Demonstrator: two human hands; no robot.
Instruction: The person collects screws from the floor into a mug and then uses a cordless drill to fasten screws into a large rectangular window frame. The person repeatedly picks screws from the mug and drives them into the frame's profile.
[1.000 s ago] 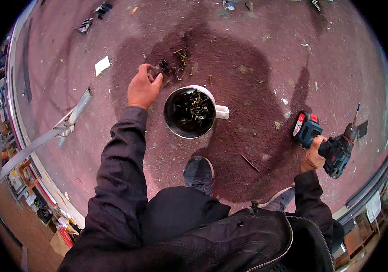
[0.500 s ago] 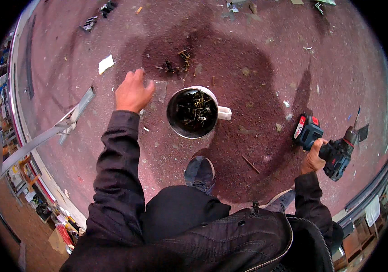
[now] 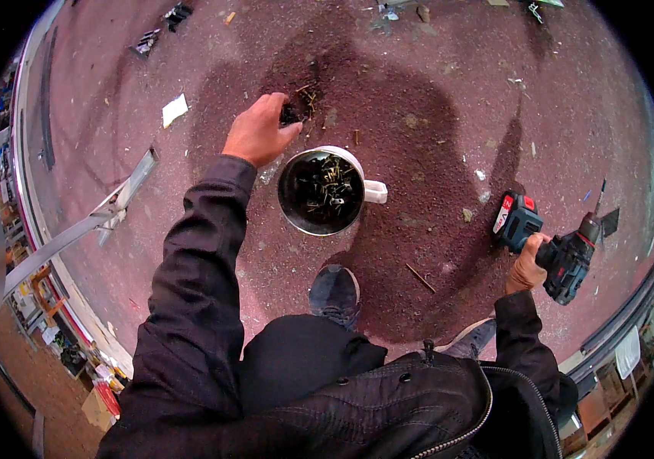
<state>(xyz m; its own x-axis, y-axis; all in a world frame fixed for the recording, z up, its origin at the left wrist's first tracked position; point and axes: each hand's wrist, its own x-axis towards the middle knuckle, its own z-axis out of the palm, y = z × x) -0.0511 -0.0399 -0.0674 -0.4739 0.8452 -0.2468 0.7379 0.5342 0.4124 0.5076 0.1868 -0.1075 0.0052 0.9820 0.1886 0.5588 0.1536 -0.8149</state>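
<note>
A person's left hand [image 3: 258, 131] hovers at a small heap of dark and brass-coloured screws [image 3: 309, 98] on a reddish floor [image 3: 407, 229]; thumb and fingers curl at its edge, though whether they grip any cannot be told; just beside stands a round, white-handled pot [image 3: 350, 156] with more screws inside; the right hand [image 3: 526, 265] wraps the grip of a cordless drill [image 3: 570, 264].

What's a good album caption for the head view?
Left hand at scattered pieces, right hand gripping a drill, a handled pot between.
</note>
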